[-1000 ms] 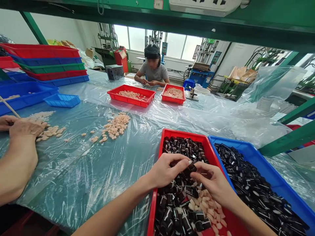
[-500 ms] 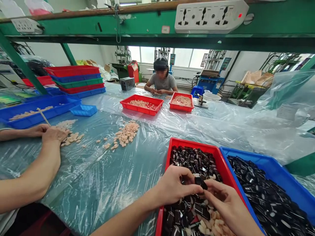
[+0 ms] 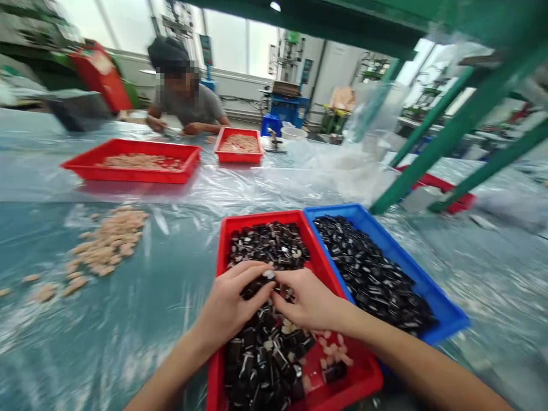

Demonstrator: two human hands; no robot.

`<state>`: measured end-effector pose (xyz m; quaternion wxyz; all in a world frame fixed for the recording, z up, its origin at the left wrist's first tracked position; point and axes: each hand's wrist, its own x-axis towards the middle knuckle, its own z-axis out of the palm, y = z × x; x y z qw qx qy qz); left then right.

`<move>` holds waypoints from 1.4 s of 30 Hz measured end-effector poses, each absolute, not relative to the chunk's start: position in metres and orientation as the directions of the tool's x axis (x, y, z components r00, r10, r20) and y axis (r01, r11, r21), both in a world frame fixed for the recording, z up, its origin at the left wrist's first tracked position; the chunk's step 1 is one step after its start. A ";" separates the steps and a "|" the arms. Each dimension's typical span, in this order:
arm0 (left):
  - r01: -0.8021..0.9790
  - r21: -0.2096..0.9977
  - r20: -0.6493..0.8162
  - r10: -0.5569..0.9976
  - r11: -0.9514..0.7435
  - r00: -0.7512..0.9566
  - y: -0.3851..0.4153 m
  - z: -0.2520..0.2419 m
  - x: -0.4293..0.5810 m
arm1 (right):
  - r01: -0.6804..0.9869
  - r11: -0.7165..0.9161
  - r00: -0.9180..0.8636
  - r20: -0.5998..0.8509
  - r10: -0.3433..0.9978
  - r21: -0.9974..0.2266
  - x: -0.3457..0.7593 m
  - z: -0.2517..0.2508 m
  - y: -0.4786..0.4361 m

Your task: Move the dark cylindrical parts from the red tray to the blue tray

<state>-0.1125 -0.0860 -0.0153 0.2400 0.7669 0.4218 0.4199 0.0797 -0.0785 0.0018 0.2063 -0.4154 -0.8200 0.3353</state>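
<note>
Over the near red tray [image 3: 377,379], my left hand [image 3: 229,297] pinches a small black glossy piece [image 3: 260,283] with a pale bit at its top. From the other side my right hand [image 3: 306,298] has its thumb and fingertips closed together at the same piece, partly hiding it. Below the hands the tray holds a heap of black pieces [image 3: 257,354]. Small pale pinkish pieces [image 3: 334,349] lie among them, mostly at the tray's right side. The view is slightly blurred.
A blue tray [image 3: 445,325] of black pieces stands against the red tray's right side. Pale pieces [image 3: 109,242] are heaped on the plastic-covered table at left. Farther back are two red trays [image 3: 141,175] [image 3: 238,158] and a seated person [image 3: 184,103]. Green frame bars [image 3: 445,142] rise at right.
The view has swung right, so the co-worker's arms at left are out of sight. Both my hands stay together over the red tray at the black piece.
</note>
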 end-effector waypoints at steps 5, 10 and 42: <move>0.522 0.534 0.563 0.741 -0.665 0.367 -0.079 -0.026 -0.115 | 0.585 0.371 -0.487 0.053 0.872 -0.721 0.087 0.010 -0.074; 0.554 0.371 0.535 0.659 -0.745 0.528 -0.081 -0.028 -0.113 | 0.583 0.304 -0.445 0.016 0.895 -0.753 0.087 0.008 -0.074; 0.472 0.564 0.459 0.733 -0.677 0.502 -0.088 -0.015 -0.110 | 0.374 0.339 -0.618 0.040 0.785 -0.863 0.095 0.002 -0.068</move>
